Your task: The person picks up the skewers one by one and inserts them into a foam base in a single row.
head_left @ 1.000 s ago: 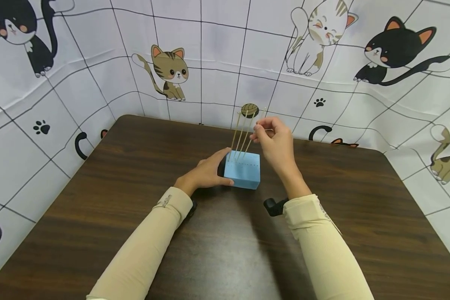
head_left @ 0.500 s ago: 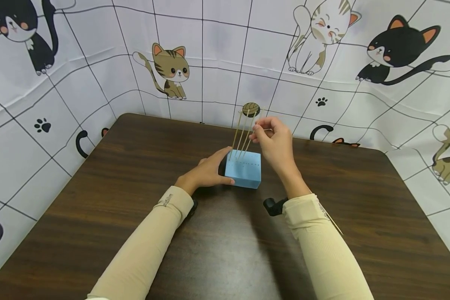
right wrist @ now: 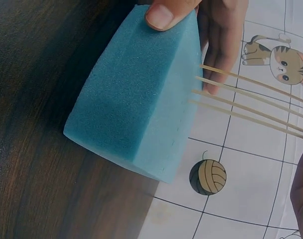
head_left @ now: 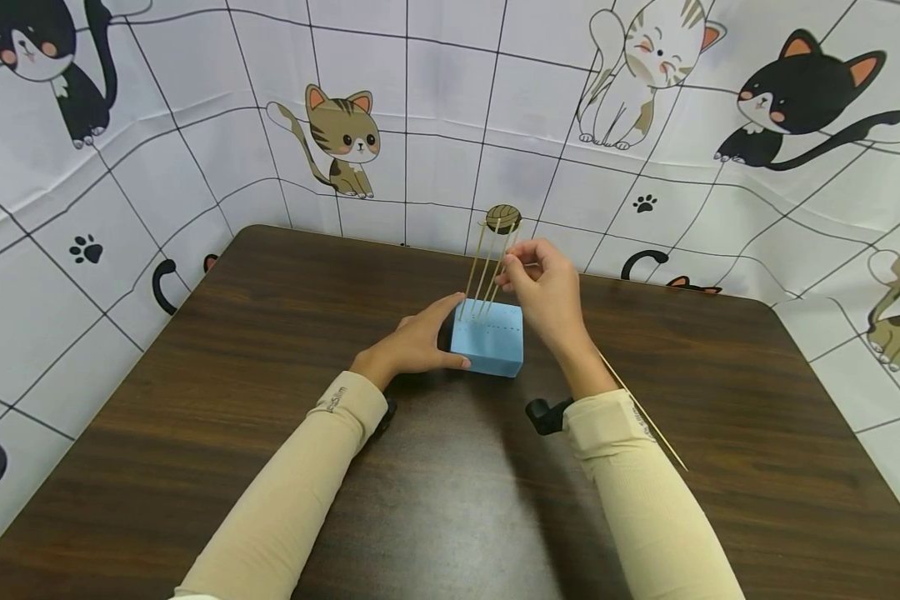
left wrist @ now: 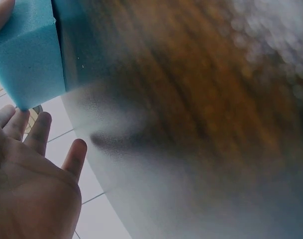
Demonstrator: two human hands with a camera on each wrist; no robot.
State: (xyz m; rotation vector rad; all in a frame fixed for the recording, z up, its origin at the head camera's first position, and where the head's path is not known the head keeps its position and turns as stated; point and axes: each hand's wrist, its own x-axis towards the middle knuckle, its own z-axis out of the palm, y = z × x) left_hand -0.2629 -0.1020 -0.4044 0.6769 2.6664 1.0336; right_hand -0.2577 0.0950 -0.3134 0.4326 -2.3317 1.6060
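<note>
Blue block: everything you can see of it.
The block is light blue, box-shaped, matte and fine-grained like foam, with flat faces. It sits flat on the table. Small dark marks, likely holes, line its top; thin sticks rise from the top toward the left end. The left hand holds that end, thumb on the near face.

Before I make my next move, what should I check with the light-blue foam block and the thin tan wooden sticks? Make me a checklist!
1. Light-blue foam block held: ok, the left hand grips one end.
2. Right hand on a stick: ok, it pinches one.
3. Pinched stick's tip inside a hole: cannot tell.
4. Small dark holes left: ok, some show bare on top.
5. All thin tan wooden sticks at the block: not ok, a spare one shows beside the right cream fabric sleeve.
</note>
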